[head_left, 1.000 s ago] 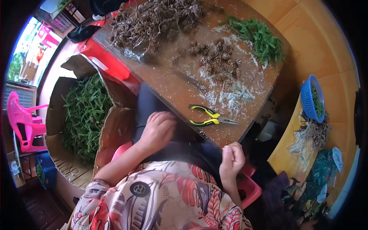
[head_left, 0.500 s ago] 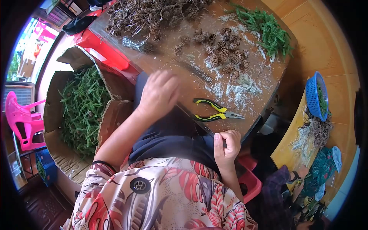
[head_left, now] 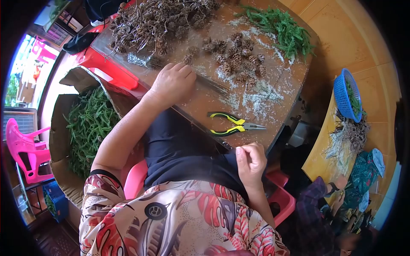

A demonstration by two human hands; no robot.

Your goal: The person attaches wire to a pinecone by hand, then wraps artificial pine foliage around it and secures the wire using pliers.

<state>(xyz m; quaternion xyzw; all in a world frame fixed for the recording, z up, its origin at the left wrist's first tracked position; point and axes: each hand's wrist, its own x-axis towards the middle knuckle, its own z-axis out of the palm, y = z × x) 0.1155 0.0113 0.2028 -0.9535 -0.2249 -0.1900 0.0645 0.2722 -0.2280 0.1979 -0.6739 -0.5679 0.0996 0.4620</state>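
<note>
My left hand (head_left: 174, 83) is over the table's near edge, beside a bundle of thin dark wire-like stems (head_left: 215, 86). Its fingers are curled downward, and whatever is under them is hidden. Close to the table edge, my right hand (head_left: 251, 162) is closed with the thumb pressed to the fingers; I cannot see what is in it. Between the hands lie yellow-and-black needle-nose pliers (head_left: 243, 125), handles apart. Beyond them are loose pine cones (head_left: 232, 59) among white flakes (head_left: 258, 104).
Brown twigs with cones (head_left: 158, 25) are heaped at the back left, green sprigs (head_left: 284, 32) at the back right. A cardboard box (head_left: 64, 128) of greenery stands at left. On the right are a blue basket (head_left: 347, 96) and another person's plaid sleeve (head_left: 311, 200).
My left hand has moved up and forward, from above my lap to the table beside the wire-like stems. My right hand has stayed nearly still. The view has shifted slightly.
</note>
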